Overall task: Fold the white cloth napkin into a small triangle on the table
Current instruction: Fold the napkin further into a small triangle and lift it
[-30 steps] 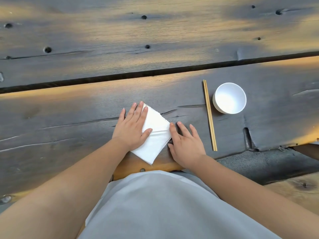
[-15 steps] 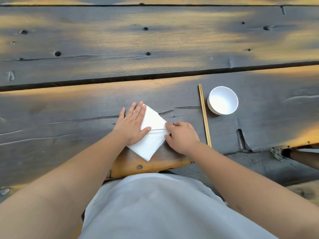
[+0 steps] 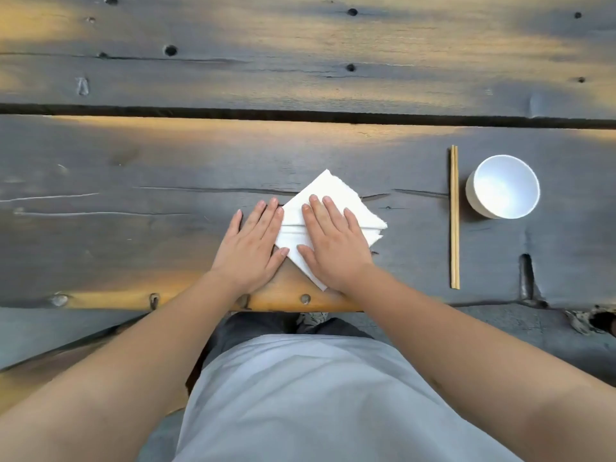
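The white cloth napkin (image 3: 328, 191) lies folded on the dark wooden table (image 3: 166, 228), near its front edge, turned like a diamond with layered edges at its right corner. My right hand (image 3: 333, 246) lies flat on the napkin's middle with fingers spread, covering much of it. My left hand (image 3: 251, 246) rests flat on the table at the napkin's left edge, its fingertips and thumb touching the cloth. Neither hand grips anything.
A pair of wooden chopsticks (image 3: 454, 216) lies lengthwise to the right of the napkin. A white bowl (image 3: 505, 186) stands just beyond them. A dark gap (image 3: 300, 115) runs between the table's planks farther back. My grey apron (image 3: 316, 395) fills the bottom.
My right hand has moved from the napkin's right side onto its top and flattened out. My left hand has slid off to the napkin's left edge. The view shifted.
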